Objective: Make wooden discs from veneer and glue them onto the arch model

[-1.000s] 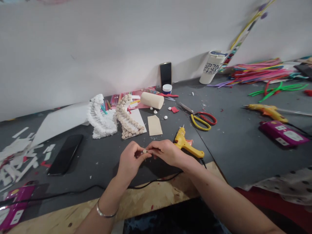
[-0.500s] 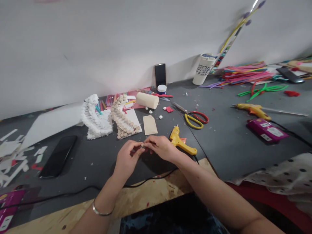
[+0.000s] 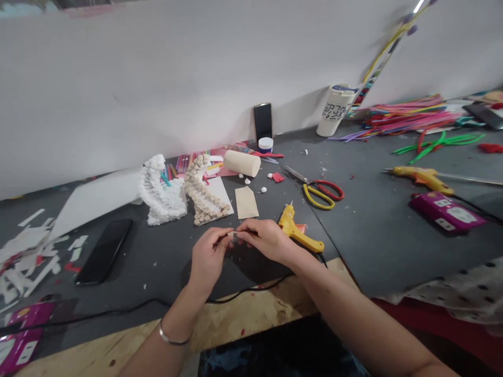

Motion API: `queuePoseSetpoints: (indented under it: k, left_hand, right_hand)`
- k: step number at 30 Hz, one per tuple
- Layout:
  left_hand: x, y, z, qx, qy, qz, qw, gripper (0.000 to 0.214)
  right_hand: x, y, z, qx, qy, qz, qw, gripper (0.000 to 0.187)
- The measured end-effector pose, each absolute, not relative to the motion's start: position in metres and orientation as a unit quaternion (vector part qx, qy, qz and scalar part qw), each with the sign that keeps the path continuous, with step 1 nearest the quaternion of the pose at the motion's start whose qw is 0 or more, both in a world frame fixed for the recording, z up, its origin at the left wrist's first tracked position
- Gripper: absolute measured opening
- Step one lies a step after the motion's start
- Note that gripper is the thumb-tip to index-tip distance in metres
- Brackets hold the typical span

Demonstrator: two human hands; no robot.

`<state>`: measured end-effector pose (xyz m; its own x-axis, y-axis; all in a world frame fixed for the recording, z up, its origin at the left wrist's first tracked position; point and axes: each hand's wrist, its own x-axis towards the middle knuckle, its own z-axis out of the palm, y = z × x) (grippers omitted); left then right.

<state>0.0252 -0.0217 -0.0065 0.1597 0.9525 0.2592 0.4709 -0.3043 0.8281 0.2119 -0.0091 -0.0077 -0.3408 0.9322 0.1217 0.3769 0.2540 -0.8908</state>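
Note:
My left hand [image 3: 211,255] and my right hand [image 3: 267,239] meet over the dark table, fingertips pinched together. Between them is a small pale piece [image 3: 234,238], mostly hidden by fingers and too small to name. Just beyond my right hand lies a yellow hot glue gun [image 3: 297,230]. A flat beige rectangle [image 3: 247,203] rests behind my fingertips. To its left stands a curved staircase model [image 3: 206,196] covered with little beige discs, and beside that a similar shape in rough white [image 3: 161,196].
Scissors [image 3: 316,191] lie open behind the glue gun. A beige cylinder [image 3: 241,163], a leaning phone [image 3: 263,123] and a white tumbler [image 3: 336,111] stand farther back. A black phone [image 3: 105,251] and paper scraps [image 3: 29,262] are left. A black cord [image 3: 251,289] crosses near the front edge.
The view has shifted slightly, so everything appears a little farther right. Both hands stay pinched together, with a slightly wider gap between their fingertips.

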Motion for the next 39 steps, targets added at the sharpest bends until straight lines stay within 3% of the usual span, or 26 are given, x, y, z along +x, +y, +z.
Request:
queuePoseSetpoints:
  k: [6, 12, 23, 29, 34, 39]
  left_hand:
    - [0.0256, -0.0221, -0.0058, 0.663, 0.512, 0.42, 0.35, 0.019]
    - [0.0252, -0.0215, -0.0079, 0.697, 0.525, 0.386, 0.299, 0.014]
    - [0.0242, -0.0189, -0.0088, 0.731, 0.493, 0.378, 0.282, 0.029]
    - [0.025, -0.0206, -0.0081, 0.765, 0.465, 0.384, 0.226, 0.023]
    - [0.0259, -0.0221, -0.0071, 0.737, 0.472, 0.409, 0.259, 0.015]
    - [0.0257, -0.0213, -0.009, 0.676, 0.491, 0.433, 0.338, 0.014]
  right_hand:
    - [0.2127, -0.0123, -0.0053, -0.447, -0.731, 0.393, 0.335, 0.015]
    - [0.2125, -0.0121, -0.0079, -0.441, -0.734, 0.401, 0.325, 0.014]
    - [0.2115, -0.0103, -0.0106, -0.433, -0.712, 0.451, 0.321, 0.014]
    - [0.2111, -0.0106, -0.0091, -0.451, -0.67, 0.484, 0.337, 0.016]
    - [0.2141, -0.0103, -0.0081, -0.435, -0.682, 0.472, 0.35, 0.014]
    - [0.2148, -0.0141, -0.0035, -0.445, -0.735, 0.382, 0.34, 0.014]
